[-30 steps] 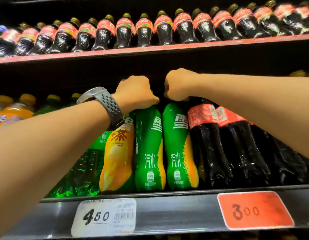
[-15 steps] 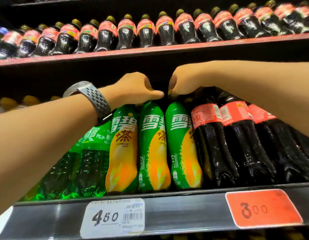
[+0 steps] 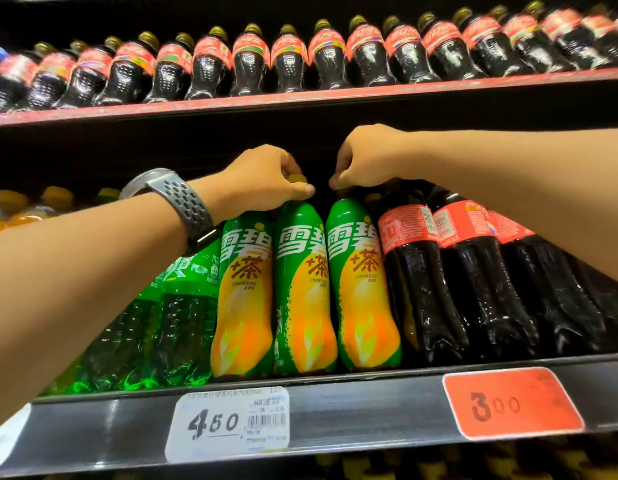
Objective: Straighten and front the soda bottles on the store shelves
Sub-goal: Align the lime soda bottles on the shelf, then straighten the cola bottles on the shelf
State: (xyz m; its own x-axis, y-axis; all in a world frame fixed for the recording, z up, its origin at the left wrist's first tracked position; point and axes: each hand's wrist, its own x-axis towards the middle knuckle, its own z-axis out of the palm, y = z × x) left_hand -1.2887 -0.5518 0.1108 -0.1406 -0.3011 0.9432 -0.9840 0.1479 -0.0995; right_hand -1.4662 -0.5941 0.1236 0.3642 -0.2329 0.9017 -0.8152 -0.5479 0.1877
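Observation:
Three green-and-yellow tea soda bottles stand side by side on the middle shelf (image 3: pixel 335 407), labels facing me. My left hand (image 3: pixel 262 181), a grey watch on its wrist, grips the yellow cap of the middle bottle (image 3: pixel 302 289). My right hand (image 3: pixel 363 157) pinches the top of the right bottle (image 3: pixel 361 289); its cap is hidden under the fingers. The left tea bottle (image 3: pixel 243 299) stands untouched. Clear green soda bottles (image 3: pixel 169 323) sit to the left, dark cola bottles (image 3: pixel 425 289) with red labels to the right.
The upper shelf (image 3: pixel 300 100) carries a long row of cola bottles (image 3: pixel 286 60) close above my hands. Orange soda bottles (image 3: pixel 20 211) stand far left. A white price tag (image 3: pixel 227 424) and a red price tag (image 3: pixel 512 403) hang on the shelf rail.
Both held tea bottles have been turned so their front labels now face me. The view has shifted slightly; my hands stay on the bottle tops.

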